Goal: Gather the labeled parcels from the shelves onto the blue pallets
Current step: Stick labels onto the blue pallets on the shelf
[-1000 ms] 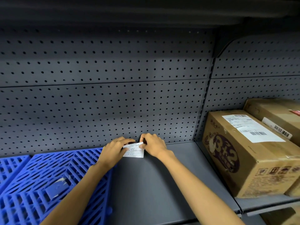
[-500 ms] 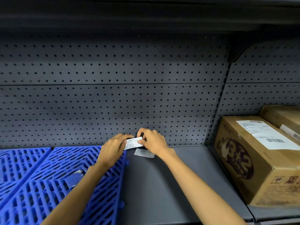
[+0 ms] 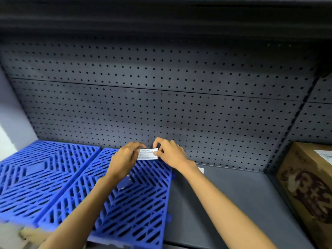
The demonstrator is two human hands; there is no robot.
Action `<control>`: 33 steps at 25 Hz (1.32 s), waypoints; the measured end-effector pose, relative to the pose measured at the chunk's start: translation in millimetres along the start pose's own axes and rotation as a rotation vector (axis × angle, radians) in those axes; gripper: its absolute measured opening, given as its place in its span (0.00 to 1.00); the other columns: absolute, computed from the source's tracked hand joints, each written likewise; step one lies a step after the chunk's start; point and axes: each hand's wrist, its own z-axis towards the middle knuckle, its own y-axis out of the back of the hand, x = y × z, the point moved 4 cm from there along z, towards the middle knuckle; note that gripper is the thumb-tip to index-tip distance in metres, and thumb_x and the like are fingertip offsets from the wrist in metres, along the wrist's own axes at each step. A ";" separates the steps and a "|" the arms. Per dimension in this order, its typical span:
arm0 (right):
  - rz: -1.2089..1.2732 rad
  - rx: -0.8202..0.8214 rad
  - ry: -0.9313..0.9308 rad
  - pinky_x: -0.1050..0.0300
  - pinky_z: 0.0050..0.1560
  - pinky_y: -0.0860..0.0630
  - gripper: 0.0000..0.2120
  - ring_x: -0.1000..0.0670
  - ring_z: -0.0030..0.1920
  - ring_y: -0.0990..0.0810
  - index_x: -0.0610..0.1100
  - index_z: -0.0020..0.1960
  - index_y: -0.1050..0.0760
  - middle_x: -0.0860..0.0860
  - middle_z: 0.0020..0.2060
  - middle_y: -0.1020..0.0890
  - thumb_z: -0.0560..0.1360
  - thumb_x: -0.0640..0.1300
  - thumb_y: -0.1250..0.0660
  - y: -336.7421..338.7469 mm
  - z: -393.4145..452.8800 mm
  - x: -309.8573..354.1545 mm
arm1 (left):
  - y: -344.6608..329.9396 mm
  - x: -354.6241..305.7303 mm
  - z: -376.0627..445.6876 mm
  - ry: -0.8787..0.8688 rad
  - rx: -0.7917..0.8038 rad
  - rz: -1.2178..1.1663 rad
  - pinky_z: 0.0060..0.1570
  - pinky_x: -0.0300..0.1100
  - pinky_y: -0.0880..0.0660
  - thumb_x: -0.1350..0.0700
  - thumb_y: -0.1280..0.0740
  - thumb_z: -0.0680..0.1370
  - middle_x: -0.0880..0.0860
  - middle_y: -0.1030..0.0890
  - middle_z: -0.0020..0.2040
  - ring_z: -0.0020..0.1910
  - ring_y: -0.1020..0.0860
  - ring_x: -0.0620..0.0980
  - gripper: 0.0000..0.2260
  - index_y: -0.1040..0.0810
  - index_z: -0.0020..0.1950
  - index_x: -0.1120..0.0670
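Above the back edge of the blue pallet (image 3: 115, 191), both hands (image 3: 125, 157) (image 3: 170, 153) pinch the label (image 3: 147, 154) by its ends, long axis crosswise, parcel (image 3: 309, 184) far right.

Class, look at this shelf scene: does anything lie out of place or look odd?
Yes. A small white paper scrap lies loose on the grey metal shelf, partly hidden behind the right forearm. Both hands, left hand and right hand, pinch a small white printed label above the blue plastic grid pallet, not a parcel.

Two blue pallets (image 3: 45, 177), one cardboard box (image 3: 309, 186), one label (image 3: 147, 154), two hands (image 3: 125, 159).
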 end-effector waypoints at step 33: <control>0.113 0.203 0.086 0.55 0.31 0.35 0.08 0.54 0.31 0.28 0.48 0.58 0.27 0.49 0.43 0.17 0.81 0.47 0.32 -226.9 19.8 355.4 | 257.1 281.7 -182.7 0.157 -0.031 0.071 0.39 0.48 0.27 0.59 0.39 0.84 0.44 0.21 0.48 0.43 0.23 0.51 0.08 0.27 0.60 0.49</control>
